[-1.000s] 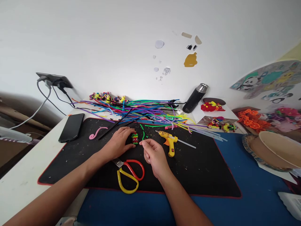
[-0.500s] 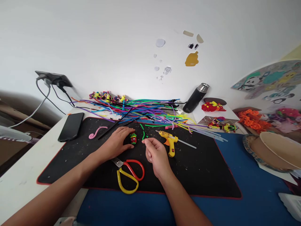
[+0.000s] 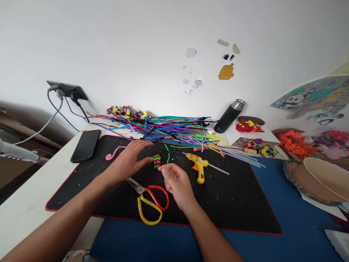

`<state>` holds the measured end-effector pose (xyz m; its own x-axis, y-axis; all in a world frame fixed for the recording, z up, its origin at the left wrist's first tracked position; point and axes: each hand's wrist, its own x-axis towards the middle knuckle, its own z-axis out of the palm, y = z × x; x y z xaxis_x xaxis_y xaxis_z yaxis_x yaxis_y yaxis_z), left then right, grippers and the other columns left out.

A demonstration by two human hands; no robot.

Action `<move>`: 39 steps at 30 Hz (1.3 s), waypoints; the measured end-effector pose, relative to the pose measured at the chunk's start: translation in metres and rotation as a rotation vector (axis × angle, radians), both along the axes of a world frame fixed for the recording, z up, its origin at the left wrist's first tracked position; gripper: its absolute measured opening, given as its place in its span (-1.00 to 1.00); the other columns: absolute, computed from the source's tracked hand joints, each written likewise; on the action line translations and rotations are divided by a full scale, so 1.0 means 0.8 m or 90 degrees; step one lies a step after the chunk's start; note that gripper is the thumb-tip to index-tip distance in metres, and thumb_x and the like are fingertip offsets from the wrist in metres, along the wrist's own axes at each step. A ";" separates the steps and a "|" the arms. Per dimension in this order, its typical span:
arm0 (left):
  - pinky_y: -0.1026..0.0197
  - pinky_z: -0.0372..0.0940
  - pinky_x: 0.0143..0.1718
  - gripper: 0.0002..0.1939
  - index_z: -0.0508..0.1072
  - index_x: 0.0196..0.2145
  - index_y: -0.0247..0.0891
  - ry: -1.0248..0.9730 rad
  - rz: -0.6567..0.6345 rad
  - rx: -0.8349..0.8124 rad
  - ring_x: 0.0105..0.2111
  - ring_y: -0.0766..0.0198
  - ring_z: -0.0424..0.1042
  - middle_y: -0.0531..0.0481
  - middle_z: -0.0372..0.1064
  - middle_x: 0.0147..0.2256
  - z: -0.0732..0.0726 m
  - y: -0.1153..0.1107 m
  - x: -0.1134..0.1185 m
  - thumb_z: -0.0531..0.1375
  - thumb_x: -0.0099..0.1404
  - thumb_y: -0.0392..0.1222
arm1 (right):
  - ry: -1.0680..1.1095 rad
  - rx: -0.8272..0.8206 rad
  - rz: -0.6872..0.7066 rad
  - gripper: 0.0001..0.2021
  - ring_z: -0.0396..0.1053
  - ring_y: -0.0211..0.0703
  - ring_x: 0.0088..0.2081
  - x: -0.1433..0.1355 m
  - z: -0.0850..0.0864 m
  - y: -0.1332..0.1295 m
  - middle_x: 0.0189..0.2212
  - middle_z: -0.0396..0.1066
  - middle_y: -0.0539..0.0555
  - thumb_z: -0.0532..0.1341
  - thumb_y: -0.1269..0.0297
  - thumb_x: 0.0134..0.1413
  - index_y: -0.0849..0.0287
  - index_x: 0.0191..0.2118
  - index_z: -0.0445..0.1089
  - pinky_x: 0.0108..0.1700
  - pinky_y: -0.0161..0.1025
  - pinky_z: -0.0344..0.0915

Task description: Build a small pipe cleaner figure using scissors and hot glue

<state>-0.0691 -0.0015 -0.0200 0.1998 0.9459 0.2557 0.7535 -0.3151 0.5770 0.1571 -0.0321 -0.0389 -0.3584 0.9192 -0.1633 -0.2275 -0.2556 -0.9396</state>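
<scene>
A small red and green figure (image 3: 157, 161) with a white eye and a yellow band stands on the black mat (image 3: 231, 203). My left hand (image 3: 133, 156) is just left of it, fingers stretched and thumb apart, holding nothing. Close by on the figure's right, my right hand (image 3: 176, 180) has its thumb and forefinger pinched together; whatever is between them is too small to make out. Short green pipe cleaner pieces (image 3: 167, 153) lie behind the right hand. Scissors (image 3: 149, 203) with one red and one yellow handle lie partly opened in front of the hands.
A yellow glue gun (image 3: 200, 168) with a glue stick lies to the right. Behind spreads a heap of coloured pipe cleaners (image 3: 174, 129). A phone (image 3: 85, 145) and a pink curled pipe cleaner (image 3: 110, 155) are at left. A black flask (image 3: 229, 116) leans near the wall.
My right hand has moved left, closer to the figure. My left hand has drawn slightly away from it, its thumb lifting. The whole view has shifted a little.
</scene>
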 end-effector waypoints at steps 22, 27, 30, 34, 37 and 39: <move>0.16 0.27 -0.31 -0.65 0.59 -0.23 -0.17 0.168 -0.013 -0.113 -0.31 0.05 0.54 -0.09 0.61 -0.29 0.009 0.150 0.016 0.10 0.32 0.07 | -0.163 0.142 -0.028 -0.73 0.27 -0.23 -0.46 -0.002 -0.003 -0.004 -0.52 0.41 -0.03 0.28 0.09 0.26 0.16 -0.37 0.49 -0.38 -0.29 0.19; 0.11 0.27 -0.30 -0.73 0.54 -0.30 -0.12 0.305 0.029 -0.111 -0.28 -0.06 0.55 -0.14 0.60 -0.30 -0.010 0.121 -0.006 0.14 0.32 0.07 | -0.216 0.155 -0.014 -0.73 0.25 -0.24 -0.47 -0.002 0.003 -0.010 -0.53 0.36 -0.05 0.28 0.10 0.28 0.15 -0.38 0.49 -0.42 -0.30 0.13; 0.07 0.32 -0.25 -0.71 0.54 -0.25 -0.12 0.310 0.052 -0.100 -0.20 -0.12 0.56 -0.20 0.61 -0.22 -0.026 0.108 -0.018 0.17 0.30 0.12 | -0.254 0.177 0.013 -0.76 0.27 -0.24 -0.50 -0.005 0.006 -0.019 -0.55 0.37 -0.05 0.28 0.10 0.28 0.13 -0.35 0.52 -0.43 -0.29 0.12; 0.09 0.29 -0.32 -0.76 0.49 -0.30 -0.12 0.286 0.057 -0.118 -0.30 -0.06 0.54 -0.17 0.58 -0.31 -0.040 0.110 -0.021 0.14 0.31 0.05 | -0.303 0.231 0.042 -0.82 0.37 -0.21 -0.47 -0.010 0.004 -0.023 -0.50 0.48 -0.03 0.30 0.14 0.28 0.08 -0.30 0.56 -0.37 -0.28 0.19; 0.10 0.22 -0.39 -0.76 0.45 -0.38 -0.12 0.276 0.058 -0.121 -0.39 -0.03 0.50 -0.15 0.53 -0.40 -0.039 0.116 -0.020 0.10 0.31 0.02 | -0.325 0.255 0.037 -0.84 0.40 -0.20 -0.46 -0.011 -0.003 -0.021 -0.46 0.54 -0.02 0.31 0.14 0.28 0.06 -0.29 0.56 -0.36 -0.28 0.19; 0.12 0.18 -0.42 -0.76 0.43 -0.41 -0.13 0.267 0.045 -0.115 -0.43 0.01 0.46 -0.12 0.51 -0.43 -0.034 0.117 -0.020 0.11 0.29 0.03 | -0.331 0.256 0.021 -0.84 0.40 -0.21 -0.47 -0.010 -0.007 -0.019 -0.45 0.54 -0.02 0.32 0.13 0.28 0.06 -0.28 0.56 -0.36 -0.28 0.19</move>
<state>-0.0849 0.0921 -0.0473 0.1842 0.9829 -0.0039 0.9497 -0.1770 0.2585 0.1491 -0.0469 -0.0445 -0.3548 0.9344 0.0312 0.2839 0.1395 -0.9486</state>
